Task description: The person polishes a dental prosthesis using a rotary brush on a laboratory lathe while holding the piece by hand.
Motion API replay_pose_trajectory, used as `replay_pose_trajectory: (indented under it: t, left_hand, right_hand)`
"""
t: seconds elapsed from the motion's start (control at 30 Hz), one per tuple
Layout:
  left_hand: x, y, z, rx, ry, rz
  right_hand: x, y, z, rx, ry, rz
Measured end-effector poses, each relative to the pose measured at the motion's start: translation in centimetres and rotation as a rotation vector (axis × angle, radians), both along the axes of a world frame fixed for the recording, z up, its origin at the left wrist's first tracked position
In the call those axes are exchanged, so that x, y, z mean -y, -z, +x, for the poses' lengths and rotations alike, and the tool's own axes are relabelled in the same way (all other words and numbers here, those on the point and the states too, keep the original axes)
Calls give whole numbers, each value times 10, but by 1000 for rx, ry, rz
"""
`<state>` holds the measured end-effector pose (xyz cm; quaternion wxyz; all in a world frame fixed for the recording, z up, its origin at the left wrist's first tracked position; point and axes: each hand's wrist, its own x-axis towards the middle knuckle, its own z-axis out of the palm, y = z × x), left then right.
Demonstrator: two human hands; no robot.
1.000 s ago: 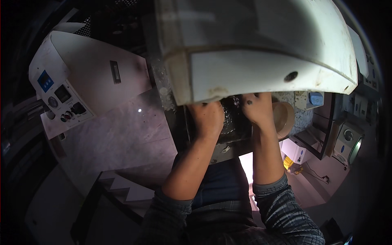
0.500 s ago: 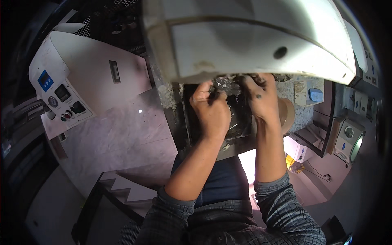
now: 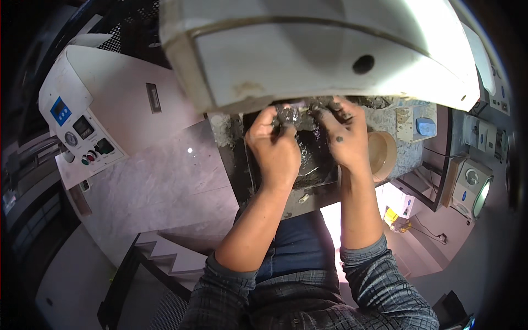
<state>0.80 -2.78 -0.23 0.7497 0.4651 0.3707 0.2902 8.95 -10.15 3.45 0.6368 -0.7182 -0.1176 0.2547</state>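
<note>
Under the front edge of a white machine cover (image 3: pixel 330 60), both my hands work over a dark, wet, muddy basin (image 3: pixel 316 157). My left hand (image 3: pixel 275 154) is closed, with thumb and fingers pinching a dark, glossy wet lump (image 3: pixel 289 115) whose kind I cannot make out. Close by on the right is my right hand (image 3: pixel 347 137), its fingers bent and coated in grey sludge. Their tips reach beside the lump into the shadow below the cover, so what they grip, if anything, is hidden.
A tan bowl (image 3: pixel 383 157) stands right of my right wrist. Beyond it, a blue block (image 3: pixel 425 127) lies in a pale tray (image 3: pixel 407 133). On the left stands a white machine with a control panel (image 3: pixel 91 140). A small metal piece (image 3: pixel 303 198) lies on the basin's front ledge.
Both hands have shifted a little left, and the glossy lump has moved left with my left hand. The white cover now reaches farther left in view. More of the tan bowl shows.
</note>
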Motion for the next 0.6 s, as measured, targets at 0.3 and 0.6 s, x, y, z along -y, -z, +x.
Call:
replay_pose_trajectory:
  t: [0.3, 0.6]
  left_hand:
    - [2, 15, 0, -7, -62, -178]
    - [-9, 52, -1, -161, -128, -44]
  right_hand:
    - [3, -2, -4, 37, -4, -178]
    - [-11, 1, -5, 29, -2, -171]
